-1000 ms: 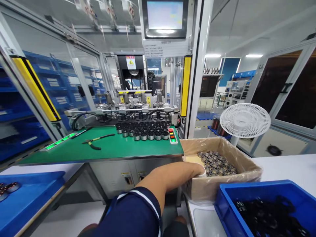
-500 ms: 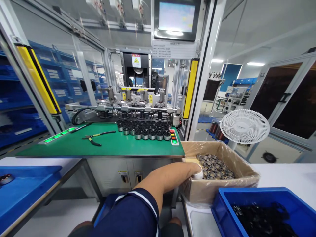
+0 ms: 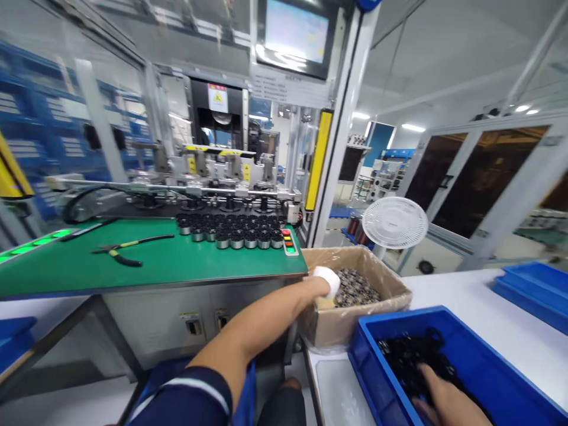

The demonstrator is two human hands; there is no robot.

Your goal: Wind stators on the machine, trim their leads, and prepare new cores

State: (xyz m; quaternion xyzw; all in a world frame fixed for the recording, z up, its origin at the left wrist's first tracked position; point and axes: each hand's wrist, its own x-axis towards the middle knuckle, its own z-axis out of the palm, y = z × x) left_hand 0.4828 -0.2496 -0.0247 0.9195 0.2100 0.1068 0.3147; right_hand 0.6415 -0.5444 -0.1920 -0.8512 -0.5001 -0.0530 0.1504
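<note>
My left hand (image 3: 327, 281), in a white glove, is over the near left part of a cardboard box (image 3: 337, 325) lined with clear plastic. Small metal-coloured parts (image 3: 357, 289) fill the box beside it. Motion smears the glove, so I cannot make out its fingers or anything in them. Bare-skinned, my right hand (image 3: 448, 396) reaches into a blue bin (image 3: 488, 349) at the lower right. Its visible fingers are apart and touch a heap of black plastic parts (image 3: 408, 355); some fingertips are hidden.
Rows of metal rings with black tops (image 3: 237, 234) stand on the green worktop (image 3: 177, 266), near pliers (image 3: 128, 245) and a button panel (image 3: 289, 242). Behind is a machine with fixtures (image 3: 231, 183). A white fan (image 3: 394, 222) stands behind the box; blue trays (image 3: 532, 296) lie at right.
The view has swung to the right. My right hand has come into view inside the blue bin. The white-gloved left hand has risen slightly within the cardboard box.
</note>
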